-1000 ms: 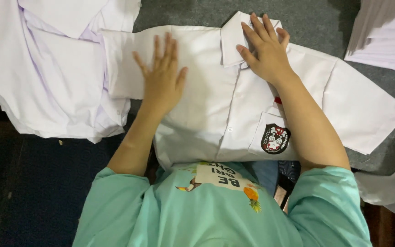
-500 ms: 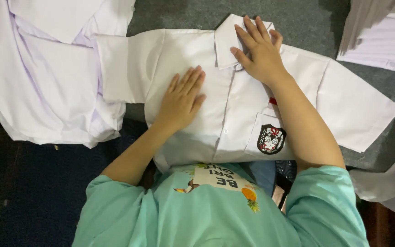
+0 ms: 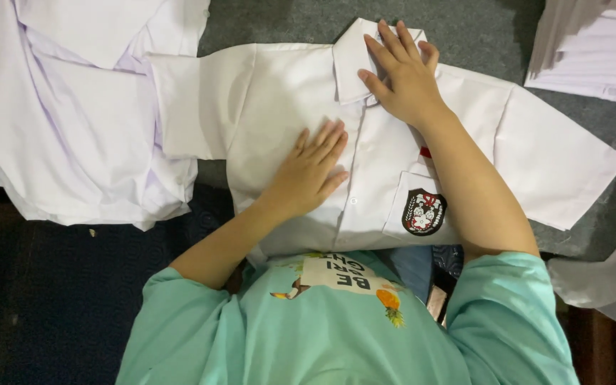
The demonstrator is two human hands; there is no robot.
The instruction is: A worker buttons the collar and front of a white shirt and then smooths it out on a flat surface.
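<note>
Lying flat, the white shirt was pressed by the left hand, open-palmed; the right hand, at 1 o'clock, lay open on the collar.

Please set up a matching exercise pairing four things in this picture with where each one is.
Things:
1. left hand
2. right hand
3. dark round embroidered badge
4. loose heap of white shirts

Places:
A. on the chest pocket of the white short-sleeved shirt
B. flat on the shirt's collar
C. on the surface to the left of the spread shirt
D. flat on the shirt's front, beside the button line

Pairs: 1-D, 2-B, 3-A, 4-C
</note>
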